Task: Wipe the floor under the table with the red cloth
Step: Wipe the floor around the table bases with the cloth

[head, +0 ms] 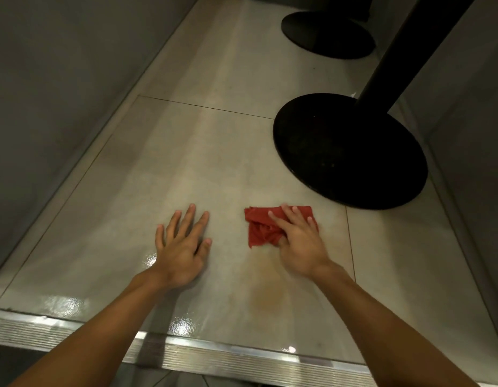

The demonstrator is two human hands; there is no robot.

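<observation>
The right hand [298, 241] is pressing the red cloth [260, 227] onto the pale tiled floor [186, 163], its fingers lying stretched across the fabric rather than curling round it; the cloth is sitting near the closer black round table base [348, 152], not touching it; the left hand [181, 247] is resting flat on the tile beside the cloth, fingers spread, holding nothing; a brownish stain [267, 291] is showing between the cloth and the ribbed metal strip [214, 356]; a second black base [328, 34] is standing farther off.
</observation>
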